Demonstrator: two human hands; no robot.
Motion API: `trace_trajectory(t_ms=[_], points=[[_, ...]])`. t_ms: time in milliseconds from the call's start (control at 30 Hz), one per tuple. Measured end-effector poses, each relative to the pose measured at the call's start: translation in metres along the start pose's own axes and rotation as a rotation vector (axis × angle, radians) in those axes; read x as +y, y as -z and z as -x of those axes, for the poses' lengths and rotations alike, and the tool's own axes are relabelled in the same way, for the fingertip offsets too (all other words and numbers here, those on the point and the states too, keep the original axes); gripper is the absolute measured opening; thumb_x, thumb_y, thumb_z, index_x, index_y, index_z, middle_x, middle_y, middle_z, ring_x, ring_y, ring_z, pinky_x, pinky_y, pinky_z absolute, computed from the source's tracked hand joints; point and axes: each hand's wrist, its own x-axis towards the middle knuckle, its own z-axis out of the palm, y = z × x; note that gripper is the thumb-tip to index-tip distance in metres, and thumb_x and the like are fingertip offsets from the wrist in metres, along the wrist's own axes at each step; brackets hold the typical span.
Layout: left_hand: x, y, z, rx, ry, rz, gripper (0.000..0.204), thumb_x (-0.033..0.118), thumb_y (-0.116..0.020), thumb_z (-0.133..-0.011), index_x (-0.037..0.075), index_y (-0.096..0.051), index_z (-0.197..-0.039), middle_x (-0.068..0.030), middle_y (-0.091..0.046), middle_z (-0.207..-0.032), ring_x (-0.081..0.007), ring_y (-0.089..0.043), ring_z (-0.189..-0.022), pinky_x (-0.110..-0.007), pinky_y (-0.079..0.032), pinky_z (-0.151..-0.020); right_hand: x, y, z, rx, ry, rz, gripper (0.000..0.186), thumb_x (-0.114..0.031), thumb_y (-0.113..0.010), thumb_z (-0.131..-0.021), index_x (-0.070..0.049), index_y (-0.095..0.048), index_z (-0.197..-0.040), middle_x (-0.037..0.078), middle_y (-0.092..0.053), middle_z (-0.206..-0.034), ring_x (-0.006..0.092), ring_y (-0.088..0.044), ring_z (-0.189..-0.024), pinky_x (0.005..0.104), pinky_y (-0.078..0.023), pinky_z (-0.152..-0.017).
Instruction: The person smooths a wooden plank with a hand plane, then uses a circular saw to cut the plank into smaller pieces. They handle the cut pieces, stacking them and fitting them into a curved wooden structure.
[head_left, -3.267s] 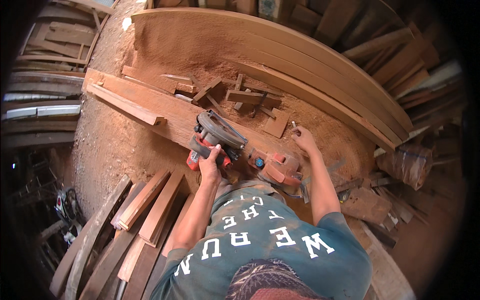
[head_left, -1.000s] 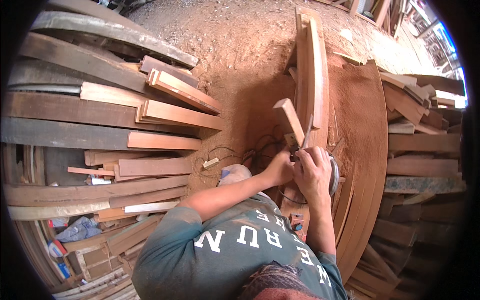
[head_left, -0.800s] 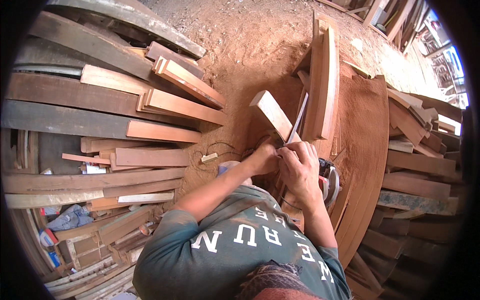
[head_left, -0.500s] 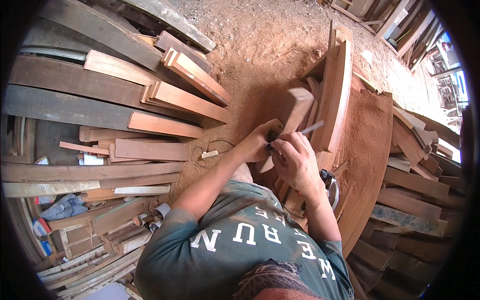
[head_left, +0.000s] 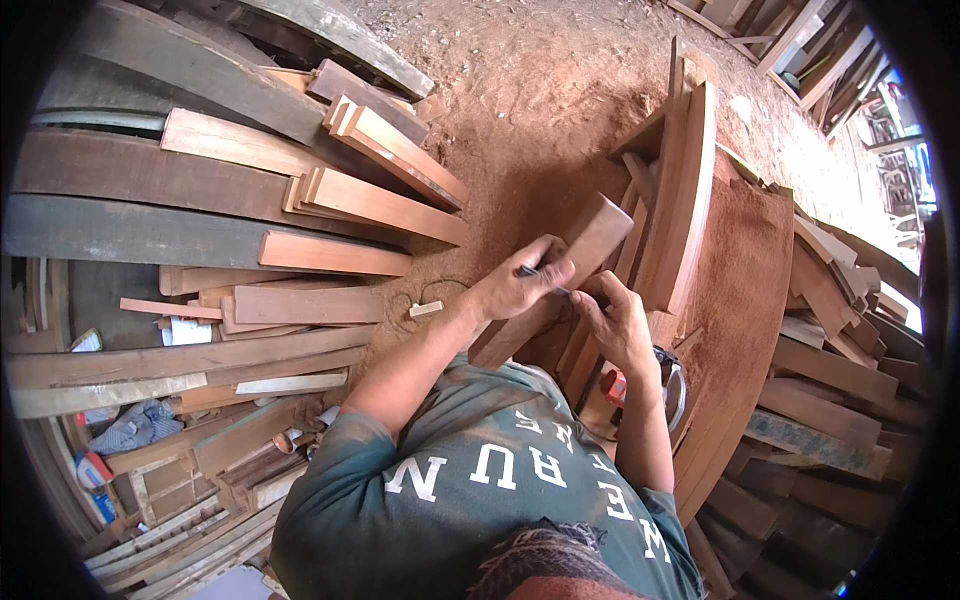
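Observation:
My left hand grips a dark reddish wooden piece, angled from my waist up to the right, with a small dark object at the thumb. My right hand is closed beside it, fingertips at a thin dark item under the wood that I cannot make out. Just right of that hand, partly behind my forearm, is a red circular saw with a metal guard. Long planks stand beyond the held piece.
Stacked boards fill the left side. Offcuts lie piled at right beside a sawdust-covered board. A pale small block and a cord rest on the sawdust floor. More timber stands at top right.
Since half a second ago the wooden piece has shifted and turned, with my left hand higher on it. My right hand has moved down and right. The long thin metal strip no longer shows.

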Motion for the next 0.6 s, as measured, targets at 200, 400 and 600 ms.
trace_trajectory(t_ms=[200, 400, 600], points=[[-0.031, 0.014, -0.009, 0.039, 0.105, 0.066, 0.073, 0.068, -0.045, -0.102, 0.002, -0.056, -0.132, -0.0153, -0.069, -0.104, -0.0199, -0.069, -0.093, -0.034, -0.057, -0.084, 0.031, 0.024, 0.017, -0.183, -0.218, 0.026, 0.022, -0.018, -0.069, -0.099, 0.003, -0.07, -0.102, 0.015, -0.064, -0.072, 0.0195, -0.063, -0.068, 0.036, -0.05, -0.065], [-0.07, 0.029, 0.007, 0.116, 0.301, 0.491, 0.09, 0.081, -0.037, -0.097, 0.002, -0.058, -0.135, -0.0192, -0.074, -0.106, -0.0261, -0.075, -0.092, -0.043, -0.063, -0.083, 0.127, 0.075, 0.1, 0.116, -0.498, -0.034, 0.023, -0.018, -0.065, -0.1, 0.003, -0.067, -0.09, 0.004, -0.057, -0.067, 0.0091, -0.054, -0.064, 0.0286, -0.045, -0.059], [-0.197, 0.055, 0.038, 0.483, 0.324, 0.4, 0.043, 0.041, -0.049, -0.107, 0.004, -0.062, -0.124, -0.0147, -0.071, -0.108, -0.025, -0.071, -0.095, -0.042, -0.059, -0.086, 0.231, 0.088, 0.217, 0.522, -0.72, 0.241, 0.037, -0.022, -0.073, -0.093, 0.004, -0.064, -0.117, 0.015, -0.068, -0.093, 0.0252, -0.068, -0.086, 0.037, -0.055, -0.08]])
